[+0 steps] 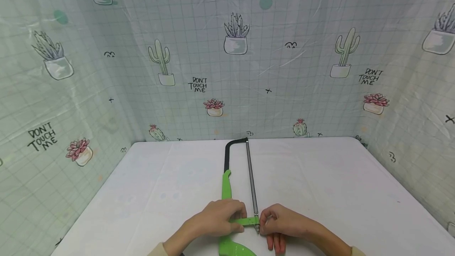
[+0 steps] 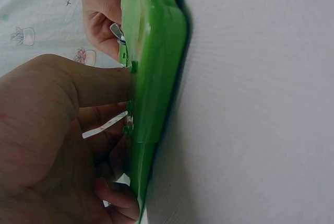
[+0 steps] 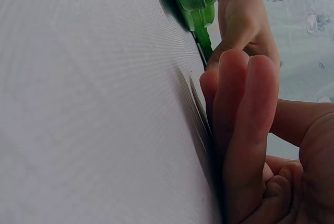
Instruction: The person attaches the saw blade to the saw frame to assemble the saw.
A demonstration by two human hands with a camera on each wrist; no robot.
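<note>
A hacksaw (image 1: 226,185) lies on the white table, its black bow pointing away and its green handle (image 1: 232,248) nearest me. The grey blade (image 1: 251,181) runs along its right side. My left hand (image 1: 221,217) grips the green frame at the short crossbar (image 1: 249,221), thumb and fingers on either side of it. At the near end of the blade, my right hand (image 1: 282,221) pinches the small metal wing nut (image 2: 117,30) between thumb and forefinger. Its other fingers extend low beside the table, as the right wrist view shows.
The white tabletop (image 1: 160,192) spreads to both sides of the saw. A cactus-print sheet (image 1: 263,70) hangs behind the table and along both sides, close to the bow's far tip.
</note>
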